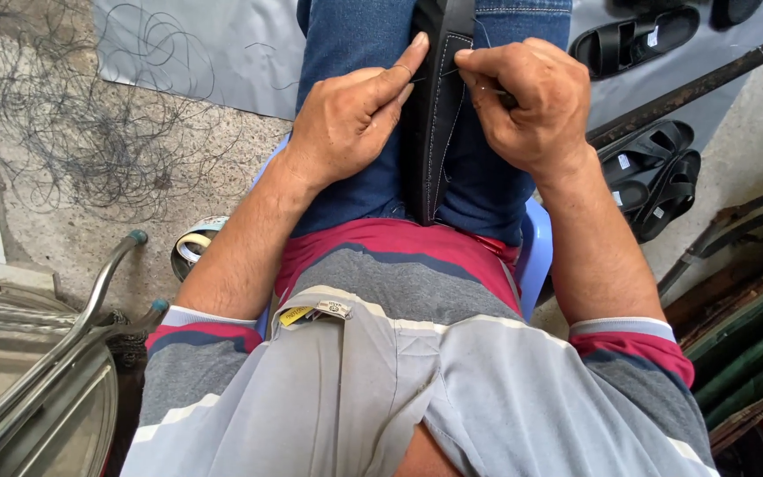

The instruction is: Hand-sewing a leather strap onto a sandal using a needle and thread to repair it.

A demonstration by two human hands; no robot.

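A black strip of sandal material [435,132] with white stitching along its edge stands clamped between my knees in blue jeans. My left hand [351,119] presses on the strip from the left, index finger stretched up along its edge. My right hand [527,102] is closed on a thin needle or awl at the strip's right side, with a fine thread running across to the stitching. The tool's tip is hidden by my fingers.
I sit on a blue plastic stool [533,256]. Black sandals [655,172] lie on the floor at right, one more sandal [633,40] at top right. A tangle of loose thread [72,115] covers the concrete at left. A tape roll [192,247] and metal tubes [64,344] are at lower left.
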